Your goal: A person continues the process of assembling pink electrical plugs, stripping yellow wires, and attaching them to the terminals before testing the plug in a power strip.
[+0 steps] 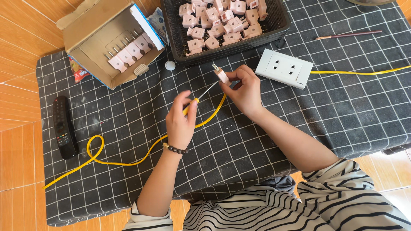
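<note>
My right hand (245, 90) pinches a small pink-and-white plug (221, 74) with metal pins pointing up and away. My left hand (181, 121) grips a yellow-handled screwdriver (201, 96), and its thin metal shaft reaches up to the plug's side. A yellow cable (128, 160) runs from under the hands down to the left in a loop across the dark checked cloth (325, 111). Both hands work above the middle of the cloth.
A black basket (280, 21) of several pink plugs stands at the back. An open cardboard box (92, 40) with several plugs lies back left. A white socket block (284, 68) with a yellow lead sits right of my hands. A black remote (63, 127) lies at left, a thin stick (349, 34) back right.
</note>
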